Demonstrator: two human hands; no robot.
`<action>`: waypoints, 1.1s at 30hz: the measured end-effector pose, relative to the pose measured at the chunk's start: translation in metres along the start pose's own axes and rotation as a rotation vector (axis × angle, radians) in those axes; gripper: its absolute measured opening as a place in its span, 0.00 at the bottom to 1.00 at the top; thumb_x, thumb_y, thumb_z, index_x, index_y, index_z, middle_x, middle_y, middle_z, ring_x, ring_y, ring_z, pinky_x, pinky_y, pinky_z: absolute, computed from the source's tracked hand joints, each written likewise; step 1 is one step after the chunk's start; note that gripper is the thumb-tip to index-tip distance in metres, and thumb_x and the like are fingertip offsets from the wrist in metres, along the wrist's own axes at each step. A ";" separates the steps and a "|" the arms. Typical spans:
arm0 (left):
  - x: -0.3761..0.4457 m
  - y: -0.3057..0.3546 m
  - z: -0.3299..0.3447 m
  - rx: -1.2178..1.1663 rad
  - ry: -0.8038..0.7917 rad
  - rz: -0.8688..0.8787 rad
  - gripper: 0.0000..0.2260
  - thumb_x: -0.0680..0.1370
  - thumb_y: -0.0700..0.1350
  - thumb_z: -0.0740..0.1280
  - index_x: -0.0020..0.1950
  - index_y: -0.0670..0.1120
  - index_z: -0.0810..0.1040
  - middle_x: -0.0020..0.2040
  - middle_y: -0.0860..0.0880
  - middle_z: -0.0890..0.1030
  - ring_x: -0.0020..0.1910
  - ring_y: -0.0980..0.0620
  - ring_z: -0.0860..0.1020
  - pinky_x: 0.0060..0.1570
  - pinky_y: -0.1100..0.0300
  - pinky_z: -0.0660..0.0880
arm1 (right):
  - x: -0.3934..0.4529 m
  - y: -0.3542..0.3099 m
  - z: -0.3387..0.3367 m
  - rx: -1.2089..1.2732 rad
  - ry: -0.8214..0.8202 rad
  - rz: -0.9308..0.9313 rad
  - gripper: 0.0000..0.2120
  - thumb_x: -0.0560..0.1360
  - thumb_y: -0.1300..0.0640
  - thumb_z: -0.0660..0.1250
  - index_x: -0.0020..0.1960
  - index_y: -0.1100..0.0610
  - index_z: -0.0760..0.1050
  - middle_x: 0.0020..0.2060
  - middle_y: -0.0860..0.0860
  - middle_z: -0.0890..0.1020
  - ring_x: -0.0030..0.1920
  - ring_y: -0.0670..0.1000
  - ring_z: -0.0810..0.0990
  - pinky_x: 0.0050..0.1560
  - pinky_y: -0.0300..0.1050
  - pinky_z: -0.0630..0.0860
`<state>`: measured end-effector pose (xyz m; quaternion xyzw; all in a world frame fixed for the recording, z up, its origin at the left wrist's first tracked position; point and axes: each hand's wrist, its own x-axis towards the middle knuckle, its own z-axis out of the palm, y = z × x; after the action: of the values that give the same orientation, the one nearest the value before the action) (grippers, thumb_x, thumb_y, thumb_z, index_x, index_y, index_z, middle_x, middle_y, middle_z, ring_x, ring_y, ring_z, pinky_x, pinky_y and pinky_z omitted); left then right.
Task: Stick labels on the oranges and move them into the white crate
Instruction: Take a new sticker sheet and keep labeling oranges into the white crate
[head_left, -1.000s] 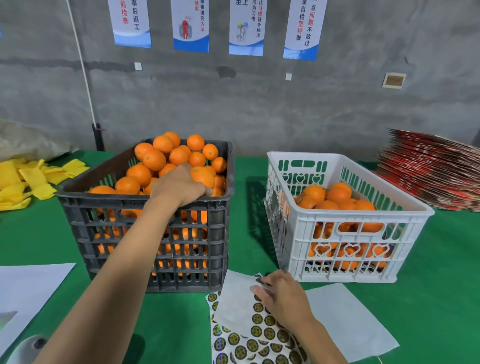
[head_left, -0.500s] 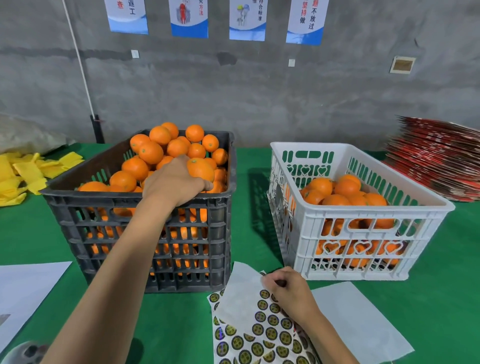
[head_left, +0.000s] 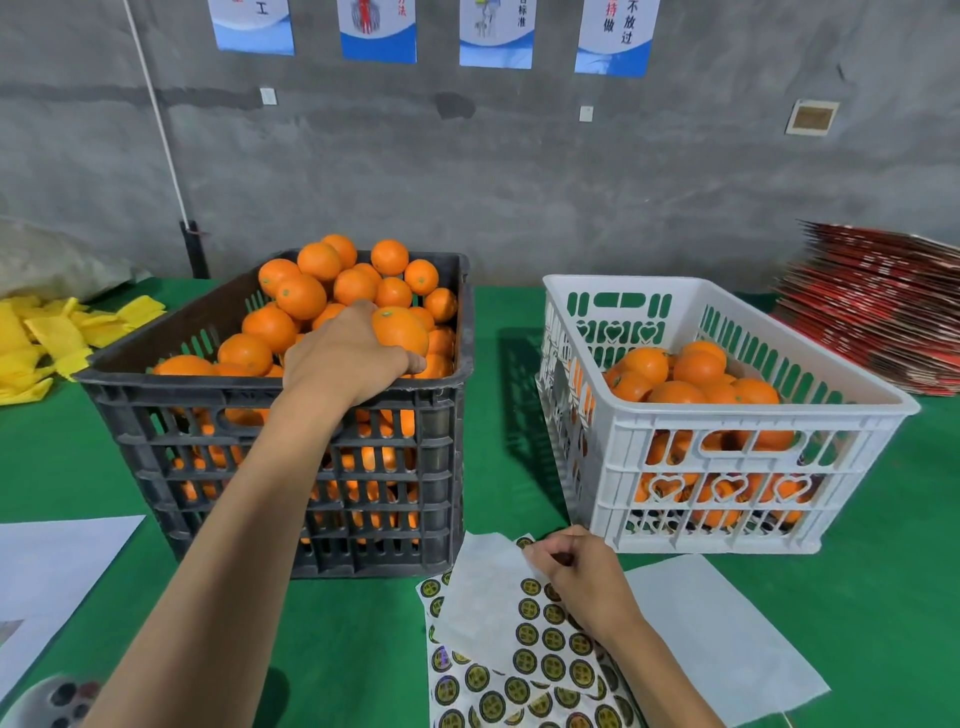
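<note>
A round, glossy orange (head_left: 399, 330) sits in the left hand (head_left: 345, 358), fingers curled round it atop the heaped black slatted plastic crate (head_left: 291, 457), likely ready for labelling. The right hand (head_left: 582, 571) pinches at a sheet of round gold-and-black stickers (head_left: 540, 654), print unreadable. Just beyond it stands the part-filled white plastic crate (head_left: 727, 447).

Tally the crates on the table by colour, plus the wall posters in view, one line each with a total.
Black crate: 1
White crate: 1
Blue-and-white wall posters: 4, all cut off by the top edge
Total: 6
</note>
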<state>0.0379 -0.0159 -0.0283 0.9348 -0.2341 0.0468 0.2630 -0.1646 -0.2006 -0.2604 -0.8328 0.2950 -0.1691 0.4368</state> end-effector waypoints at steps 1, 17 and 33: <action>0.000 0.000 0.000 0.004 0.003 0.000 0.37 0.70 0.65 0.74 0.74 0.54 0.66 0.64 0.46 0.79 0.60 0.38 0.77 0.48 0.49 0.74 | 0.000 0.000 0.000 -0.019 0.001 -0.011 0.10 0.78 0.52 0.74 0.39 0.53 0.86 0.43 0.47 0.81 0.45 0.43 0.81 0.51 0.38 0.75; 0.001 -0.001 0.002 0.010 0.010 -0.007 0.41 0.70 0.66 0.73 0.78 0.54 0.63 0.69 0.46 0.76 0.65 0.38 0.76 0.57 0.43 0.76 | 0.000 -0.003 0.003 -0.310 0.098 -0.093 0.11 0.81 0.50 0.66 0.44 0.53 0.83 0.45 0.47 0.82 0.46 0.49 0.81 0.48 0.43 0.75; 0.000 -0.003 0.004 0.004 -0.009 0.030 0.39 0.70 0.68 0.72 0.76 0.53 0.65 0.69 0.47 0.77 0.63 0.40 0.76 0.45 0.51 0.72 | -0.017 -0.035 -0.006 -0.364 0.275 -0.276 0.09 0.85 0.47 0.50 0.46 0.44 0.60 0.33 0.46 0.72 0.31 0.47 0.73 0.32 0.46 0.65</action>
<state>0.0396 -0.0157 -0.0336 0.9319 -0.2491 0.0467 0.2594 -0.1684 -0.1781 -0.2284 -0.8992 0.2608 -0.2829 0.2082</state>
